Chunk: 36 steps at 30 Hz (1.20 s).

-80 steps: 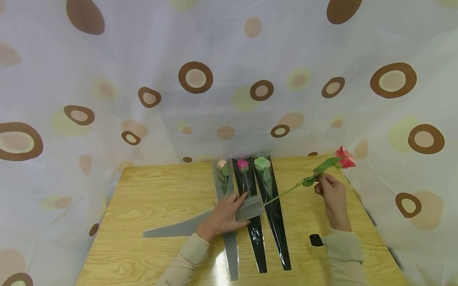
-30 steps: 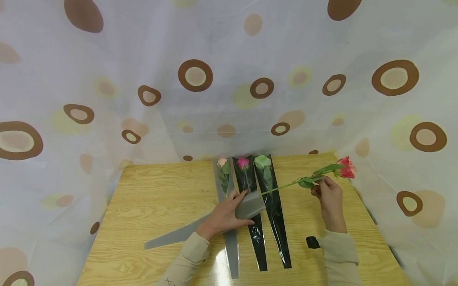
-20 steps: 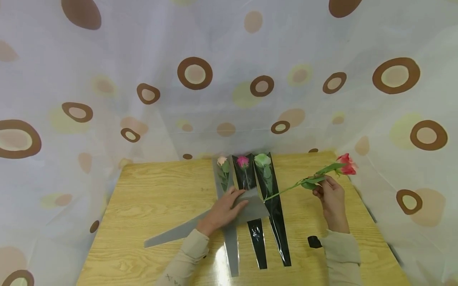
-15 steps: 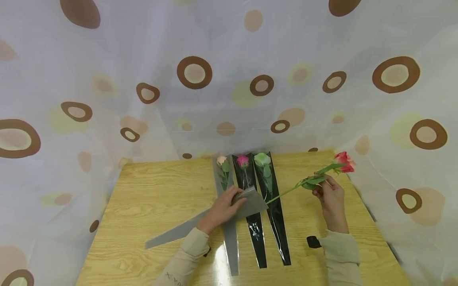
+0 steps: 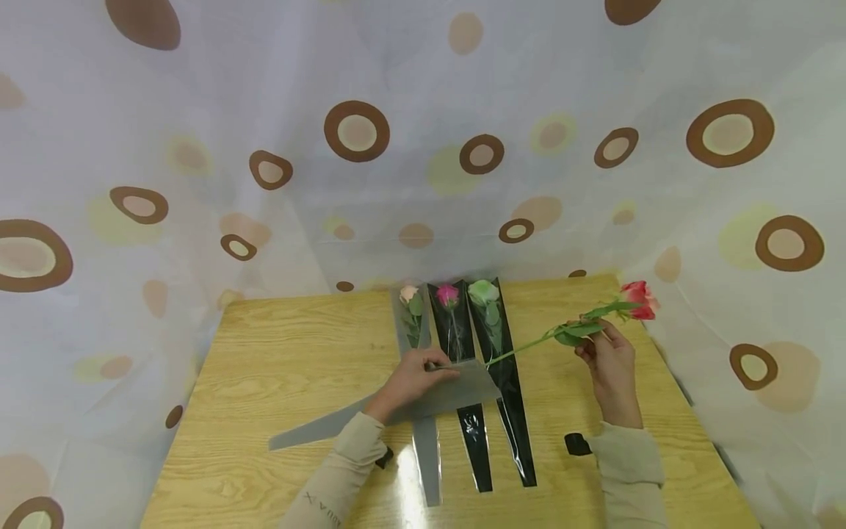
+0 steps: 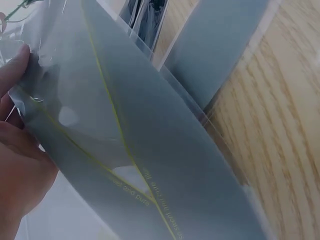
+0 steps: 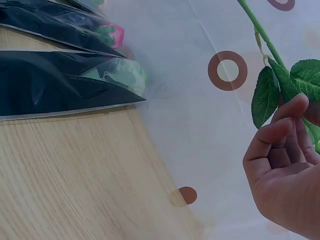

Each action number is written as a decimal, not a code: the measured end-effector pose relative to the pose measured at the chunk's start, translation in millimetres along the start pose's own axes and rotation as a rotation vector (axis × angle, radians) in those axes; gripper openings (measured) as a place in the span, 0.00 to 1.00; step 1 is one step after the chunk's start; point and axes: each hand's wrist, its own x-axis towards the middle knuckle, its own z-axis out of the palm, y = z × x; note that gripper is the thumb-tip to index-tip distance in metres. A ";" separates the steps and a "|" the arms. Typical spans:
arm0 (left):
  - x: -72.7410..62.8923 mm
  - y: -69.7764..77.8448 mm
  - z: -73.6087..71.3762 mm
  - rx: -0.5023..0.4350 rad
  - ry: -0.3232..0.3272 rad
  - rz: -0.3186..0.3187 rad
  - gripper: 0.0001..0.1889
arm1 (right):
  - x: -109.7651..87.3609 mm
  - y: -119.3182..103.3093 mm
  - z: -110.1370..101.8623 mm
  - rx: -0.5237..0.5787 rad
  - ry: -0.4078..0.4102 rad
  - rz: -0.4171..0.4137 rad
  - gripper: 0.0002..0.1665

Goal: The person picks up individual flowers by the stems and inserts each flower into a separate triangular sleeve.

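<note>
My left hand pinches the upper edge of a grey flower sleeve near its wide mouth; the left wrist view shows its thumb on the clear film and yellow lines on the sleeve. My right hand pinches a pinkish-red rose by its stem among the leaves. The stem slants down left, and its lower end meets the sleeve's mouth; whether the tip is inside I cannot tell. The sleeve's narrow tail reaches left under my left forearm.
Beneath the held sleeve lie three wrapped flowers side by side: a peach one in grey, a magenta one in black and a green one in black. They rest on a wooden table against a patterned curtain.
My left hand has changed from spread fingers at the sleeve's mouth to a pinch on its upper edge, and the mouth has gone from bulging to flatter. The right hand has shifted only slightly.
</note>
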 end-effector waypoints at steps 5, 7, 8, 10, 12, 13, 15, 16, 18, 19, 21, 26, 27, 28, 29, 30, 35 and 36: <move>2.0 0.5 -0.9 -0.007 -0.021 0.009 0.05 | 0.6 0.8 -0.2 -0.008 0.012 -0.031 0.06; 2.6 0.9 -1.4 -0.002 -0.023 0.011 0.05 | 0.7 0.8 -0.4 -0.011 0.008 -0.040 0.05; 2.9 1.1 -1.7 -0.002 -0.022 0.013 0.06 | 0.7 0.7 -0.2 -0.012 0.007 -0.044 0.05; 3.2 1.1 -1.9 0.000 -0.022 0.014 0.06 | 0.8 0.8 0.1 -0.014 0.008 -0.053 0.06; 3.3 0.8 -1.9 -0.004 -0.026 0.015 0.06 | 0.6 0.9 0.6 -0.012 0.006 -0.058 0.06; 3.2 1.1 -1.8 -0.008 -0.028 0.013 0.06 | 0.5 1.1 0.6 -0.006 0.005 -0.058 0.06; 3.1 1.5 -1.5 -0.013 -0.030 0.011 0.07 | -0.1 1.3 0.9 0.006 -0.004 -0.056 0.07; 3.1 1.8 -1.4 -0.015 -0.033 0.008 0.07 | -0.6 1.2 1.2 0.012 -0.006 -0.055 0.07; 3.1 1.9 -0.8 -0.016 -0.037 0.007 0.07 | -1.4 1.5 1.5 0.021 -0.007 -0.051 0.07; 3.2 2.0 -0.5 -0.015 -0.039 0.006 0.07 | -1.9 1.6 1.9 0.022 -0.007 -0.051 0.07; 3.4 1.9 0.0 -0.013 -0.044 0.006 0.07 | -2.5 2.3 3.1 0.015 -0.002 -0.057 0.06; 3.3 1.5 0.6 -0.018 -0.056 -0.001 0.07 | -2.2 5.5 7.9 -0.037 0.006 -0.089 0.06; 3.2 1.3 0.6 -0.017 -0.060 -0.002 0.07 | -2.1 6.2 8.8 -0.046 0.008 -0.095 0.06; 3.1 1.1 0.7 -0.016 -0.065 -0.002 0.07 | -2.0 6.8 9.4 -0.051 0.007 -0.101 0.06; 3.0 0.9 0.7 -0.010 -0.071 -0.003 0.07 | -2.0 7.2 10.1 -0.056 0.008 -0.106 0.07; 3.0 0.6 0.7 -0.006 -0.076 -0.001 0.07 | -2.1 7.8 10.7 -0.066 0.007 -0.111 0.07; 3.3 -0.3 1.6 0.000 -0.094 0.006 0.07 | -4.0 10.6 14.1 -0.077 -0.020 -0.134 0.08; 3.7 -0.2 2.0 -0.002 -0.098 0.011 0.08 | -4.6 11.3 15.0 -0.078 -0.029 -0.141 0.09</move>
